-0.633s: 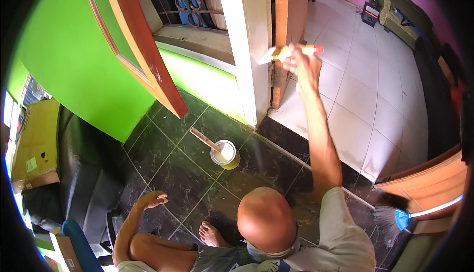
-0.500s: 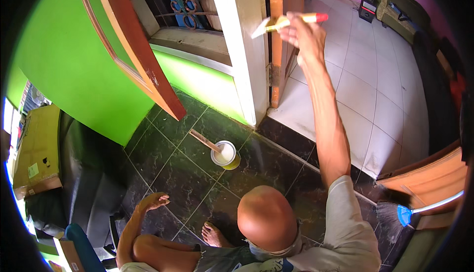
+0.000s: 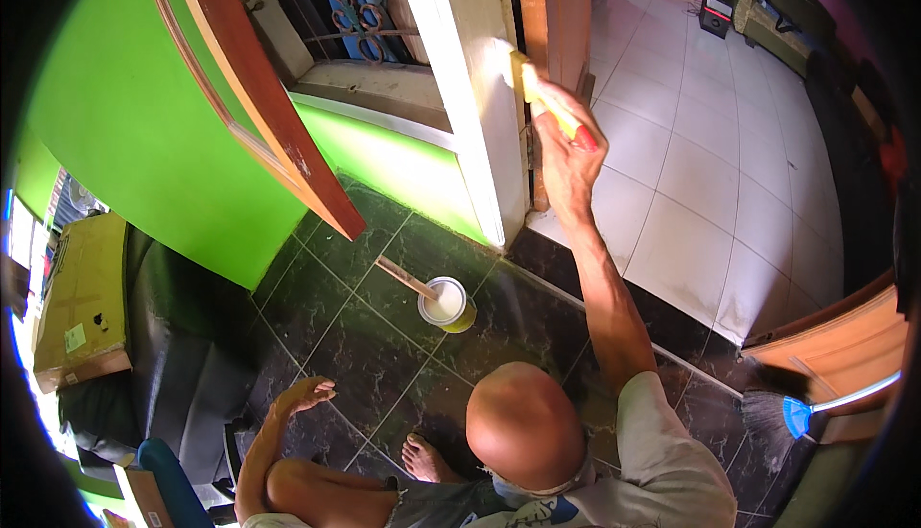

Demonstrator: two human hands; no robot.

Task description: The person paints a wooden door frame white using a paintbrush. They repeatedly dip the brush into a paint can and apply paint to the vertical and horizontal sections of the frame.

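The right hand (image 3: 572, 149) is clamped around a yellow paintbrush (image 3: 559, 116) with a red handle end, raised in front of the person. The brush's pale bristles are at the face of a white post (image 3: 497, 164); they are too blurred to tell whether they touch. Just right of the post stands an orange door frame (image 3: 554, 39). The left hand (image 3: 312, 395) hangs slack, its fingers loosely bent and slightly apart, near the person's bent left knee (image 3: 297, 485). Between the two hands, farther from the body, a paint can (image 3: 460, 321) stands upright on the dark tiled floor (image 3: 537, 288). It holds white paint, and a wooden stick (image 3: 405, 276) leans out over its rim toward the left. Beyond the can is a bright green wall (image 3: 384, 154) below a window with a metal grille (image 3: 361, 22). On the far right, a broom (image 3: 794, 417) with a blue head rests near an orange door (image 3: 844, 336).
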